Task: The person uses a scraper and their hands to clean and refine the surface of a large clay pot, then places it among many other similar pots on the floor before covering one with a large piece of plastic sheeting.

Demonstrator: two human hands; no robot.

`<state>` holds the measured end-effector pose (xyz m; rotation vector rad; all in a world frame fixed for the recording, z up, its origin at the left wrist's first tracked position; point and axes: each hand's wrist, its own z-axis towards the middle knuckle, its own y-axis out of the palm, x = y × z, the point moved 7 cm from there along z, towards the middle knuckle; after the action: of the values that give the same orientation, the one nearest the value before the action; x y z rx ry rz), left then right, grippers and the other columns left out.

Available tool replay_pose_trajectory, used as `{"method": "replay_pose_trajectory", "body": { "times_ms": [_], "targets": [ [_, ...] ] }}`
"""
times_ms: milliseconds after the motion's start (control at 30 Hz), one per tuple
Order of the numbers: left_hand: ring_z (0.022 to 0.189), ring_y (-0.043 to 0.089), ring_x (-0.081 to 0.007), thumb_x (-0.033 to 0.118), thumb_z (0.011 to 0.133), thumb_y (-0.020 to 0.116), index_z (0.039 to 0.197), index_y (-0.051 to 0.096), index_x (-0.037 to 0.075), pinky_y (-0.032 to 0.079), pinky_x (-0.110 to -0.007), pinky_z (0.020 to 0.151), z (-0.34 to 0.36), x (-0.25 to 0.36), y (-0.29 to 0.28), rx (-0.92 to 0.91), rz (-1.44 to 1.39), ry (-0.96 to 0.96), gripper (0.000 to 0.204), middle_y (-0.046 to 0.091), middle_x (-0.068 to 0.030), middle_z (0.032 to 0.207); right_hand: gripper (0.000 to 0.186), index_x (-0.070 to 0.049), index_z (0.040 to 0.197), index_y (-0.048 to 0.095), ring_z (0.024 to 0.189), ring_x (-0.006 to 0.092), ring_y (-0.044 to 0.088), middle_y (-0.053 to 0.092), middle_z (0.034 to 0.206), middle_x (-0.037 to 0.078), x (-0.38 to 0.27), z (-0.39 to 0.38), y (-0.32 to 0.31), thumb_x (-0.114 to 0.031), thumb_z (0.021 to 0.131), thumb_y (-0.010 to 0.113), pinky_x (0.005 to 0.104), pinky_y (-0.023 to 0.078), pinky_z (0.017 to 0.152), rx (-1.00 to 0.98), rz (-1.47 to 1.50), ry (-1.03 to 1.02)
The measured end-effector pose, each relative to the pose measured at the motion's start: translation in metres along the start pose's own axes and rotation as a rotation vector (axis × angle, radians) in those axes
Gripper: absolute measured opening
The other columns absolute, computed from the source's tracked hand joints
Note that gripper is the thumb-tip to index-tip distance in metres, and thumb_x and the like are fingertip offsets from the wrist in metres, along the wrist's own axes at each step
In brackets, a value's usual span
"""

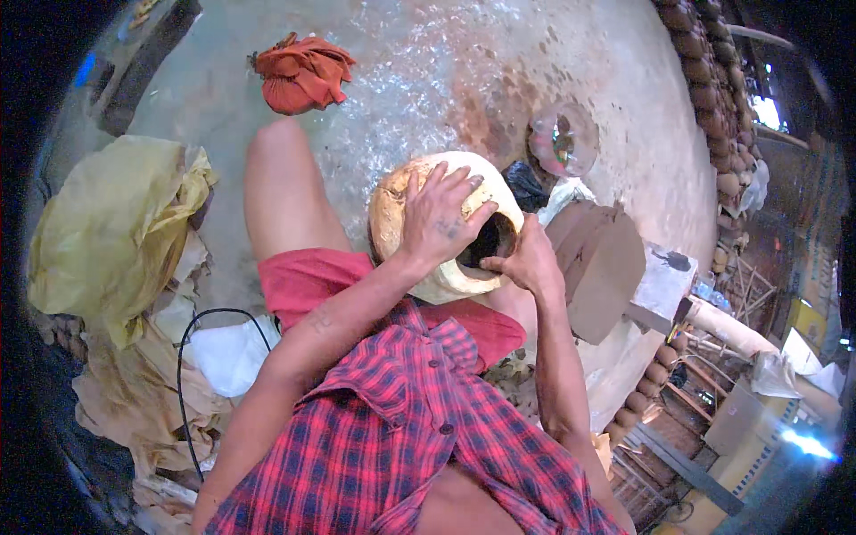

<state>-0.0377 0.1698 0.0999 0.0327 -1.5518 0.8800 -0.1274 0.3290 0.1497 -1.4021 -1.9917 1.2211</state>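
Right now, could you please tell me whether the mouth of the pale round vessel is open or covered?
Open: the vessel shows no lid, and its dark hollow is visible beside the right hand.

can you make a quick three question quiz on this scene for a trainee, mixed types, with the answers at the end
1. Which hand has its fingers spread over the outer wall of the cream, rounded, hollow vessel?
2. True or false: the crumpled orange-red bundle lies apart from the vessel.
3. Fill in the missing word: in the picture, the thick, grey-brown, clay-like block lies to the ____ of the vessel.

Key:
1. The left hand.
2. True.
3. Right.
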Motion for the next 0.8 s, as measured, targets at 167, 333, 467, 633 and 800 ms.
{"method": "replay_pose_trajectory", "body": {
  "times_ms": [167, 333, 467, 633, 800],
  "targets": [
    [0.143, 0.054, -0.0398, 0.049, 0.093, 0.076, 0.129, 0.077, 0.008, 0.031, -0.063, 0.121, -0.001, -0.001, 0.004, 0.005, -0.015, -0.001, 0.055, 0.069, -0.0153, 0.143, 0.073, 0.005, 0.118, 0.055, 0.105, 0.0481, 0.071, 0.072, 0.108, 0.030, 0.012, 0.011, 0.006, -0.028, 0.068, 0.098, 0.0543, 0.059, 0.090, 0.035, -0.149, 0.062],
    [0.143, 0.054, -0.0395, 0.049, 0.093, 0.076, 0.129, 0.077, 0.009, 0.031, -0.064, 0.121, -0.002, -0.003, 0.004, 0.014, -0.009, -0.010, 0.054, 0.068, -0.0153, 0.143, 0.061, 0.004, 0.112, 0.058, 0.092, 0.0488, 0.075, 0.076, 0.094, 0.028, 0.008, 0.021, -0.002, -0.032, 0.076, 0.093, 0.0559, 0.061, 0.080, 0.072, -0.304, 0.084],
    [0.143, 0.054, -0.0396, 0.049, 0.092, 0.076, 0.128, 0.077, 0.010, 0.031, -0.063, 0.121, 0.002, -0.002, 0.002, 0.002, -0.028, -0.013, 0.054, 0.069, -0.0152, 0.143, 0.057, 0.003, 0.110, 0.063, 0.092, 0.0466, 0.076, 0.076, 0.095, 0.028, 0.000, 0.028, -0.009, -0.037, 0.080, 0.091, 0.0551, 0.062, 0.080, -0.017, -0.355, 0.036],
    [0.138, 0.057, -0.0403, 0.049, 0.092, 0.075, 0.124, 0.079, 0.008, 0.033, -0.066, 0.118, 0.001, -0.002, 0.001, 0.061, -0.026, -0.004, 0.052, 0.071, -0.0142, 0.140, 0.055, -0.001, 0.095, 0.069, 0.092, 0.0439, 0.077, 0.075, 0.090, 0.027, -0.012, 0.031, -0.021, -0.053, 0.085, 0.084, 0.0525, 0.061, 0.078, -0.032, -0.383, 0.029],
    [0.138, 0.058, -0.0374, 0.046, 0.097, 0.071, 0.121, 0.080, 0.010, 0.035, -0.065, 0.117, -0.001, -0.002, 0.003, 0.062, -0.044, -0.015, 0.045, 0.072, -0.0134, 0.138, 0.051, -0.006, 0.101, 0.074, 0.086, 0.0395, 0.076, 0.076, 0.087, 0.019, 0.002, 0.024, -0.048, -0.056, 0.091, 0.075, 0.0514, 0.059, 0.074, -0.017, -0.265, -0.168]
  ]
}}
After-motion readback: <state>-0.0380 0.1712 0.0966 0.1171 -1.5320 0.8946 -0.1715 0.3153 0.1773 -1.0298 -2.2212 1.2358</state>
